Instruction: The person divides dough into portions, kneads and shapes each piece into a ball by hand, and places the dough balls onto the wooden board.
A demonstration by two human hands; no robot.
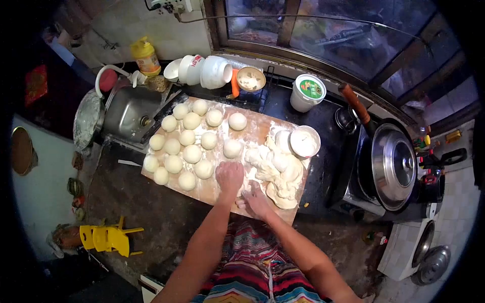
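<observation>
Here loose dough (289,174) lies lengthwise toward the person (255,275), beside curled hands (230,178), their hold unclear.

Own body, worn items: my patterned garment (255,262) is striped crosswise in many colours. Top part: narrow, wavy-looking bands of dark red, grey and off-white. Lower part: broader bands, a strong red one among them, then black, teal, white and yellow-orange. A pale line (271,278) runs down its middle; seam or cord, cannot tell which. Forearms (202,242) bare to the elbows; fingers (252,194) bare too.
</observation>
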